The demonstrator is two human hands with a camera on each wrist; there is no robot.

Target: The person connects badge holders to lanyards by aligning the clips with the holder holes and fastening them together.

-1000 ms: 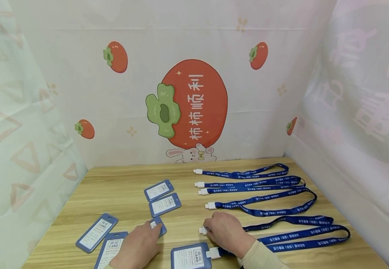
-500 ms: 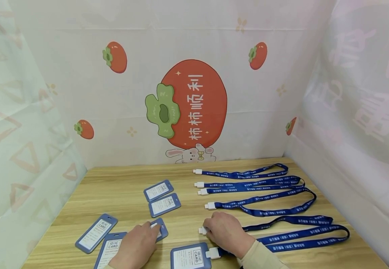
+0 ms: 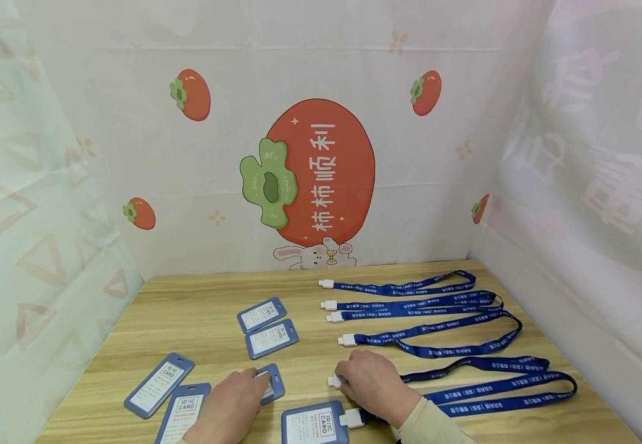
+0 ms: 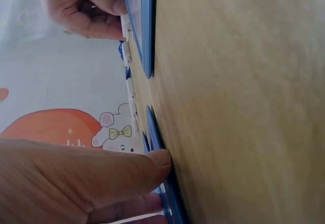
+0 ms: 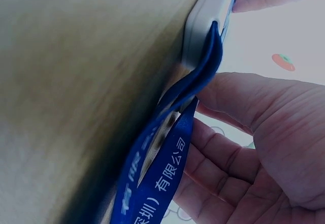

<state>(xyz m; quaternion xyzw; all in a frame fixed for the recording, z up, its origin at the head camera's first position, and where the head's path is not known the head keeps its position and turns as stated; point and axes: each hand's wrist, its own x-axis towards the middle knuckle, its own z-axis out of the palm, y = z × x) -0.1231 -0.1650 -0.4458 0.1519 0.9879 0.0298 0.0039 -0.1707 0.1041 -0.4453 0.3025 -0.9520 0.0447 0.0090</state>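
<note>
In the head view, my left hand [image 3: 229,404] holds a blue ID badge holder [image 3: 274,383] flat on the table, its slotted end pointing right. The left wrist view shows the thumb [image 4: 161,158] on that holder's edge, with other fingers along its far side. My right hand [image 3: 373,382] pinches the white clip [image 3: 333,382] of a blue lanyard [image 3: 476,362]; the fingertips are partly hidden. A gap separates this clip from the held holder. In front lies another badge holder [image 3: 315,425], joined to the white clip [image 3: 352,419] of a second lanyard.
Two badge holders [image 3: 159,385] [image 3: 186,412] lie left of my left hand, and two more [image 3: 262,314] [image 3: 272,338] lie farther back. Several blue lanyards [image 3: 437,339] stretch across the table's right side, clips facing left. Fabric walls [image 3: 232,123] enclose the wooden table [image 3: 187,302].
My left hand has slid the badge holder a little to the right and toward me, nearer the lanyard clip. The right hand has stayed in place on the clip.
</note>
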